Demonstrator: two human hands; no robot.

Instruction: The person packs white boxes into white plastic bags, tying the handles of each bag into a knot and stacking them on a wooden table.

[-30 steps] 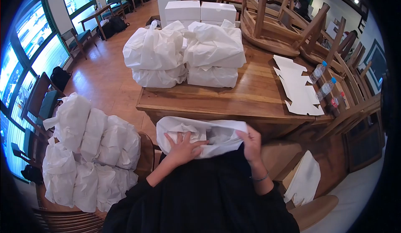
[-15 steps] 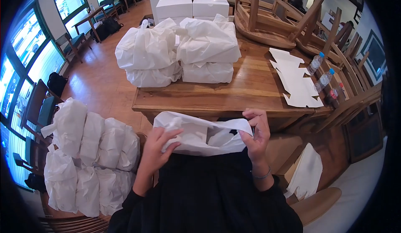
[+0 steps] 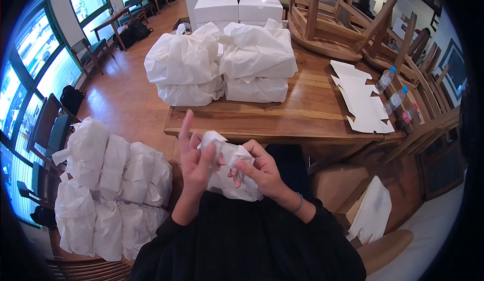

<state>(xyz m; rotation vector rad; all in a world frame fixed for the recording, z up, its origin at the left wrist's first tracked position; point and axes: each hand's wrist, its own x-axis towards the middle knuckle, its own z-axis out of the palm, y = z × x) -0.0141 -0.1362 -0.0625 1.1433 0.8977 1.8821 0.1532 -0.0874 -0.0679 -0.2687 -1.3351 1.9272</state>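
A white plastic bag (image 3: 229,185) is bunched together at my lap, in front of the table edge. In the earlier view a white box showed inside it; now the gathered plastic covers it. My left hand (image 3: 195,162) grips a twisted end of the bag between thumb and fingers, its index finger pointing up. My right hand (image 3: 262,172) is closed on the other gathered part, thumb pressed against the plastic. Both hands are close together over the bag.
White wrapped bags (image 3: 191,64) stand stacked on the wooden table (image 3: 312,89), white boxes (image 3: 217,11) behind. More filled bags (image 3: 111,180) are piled at my left. A flat cardboard piece (image 3: 360,99) and bottles (image 3: 385,79) lie right. An open carton (image 3: 348,200) sits beside me.
The bag's mouth was spread wide between my hands. My hands have come together, the right moving left, and the bag's top is now gathered and twisted.
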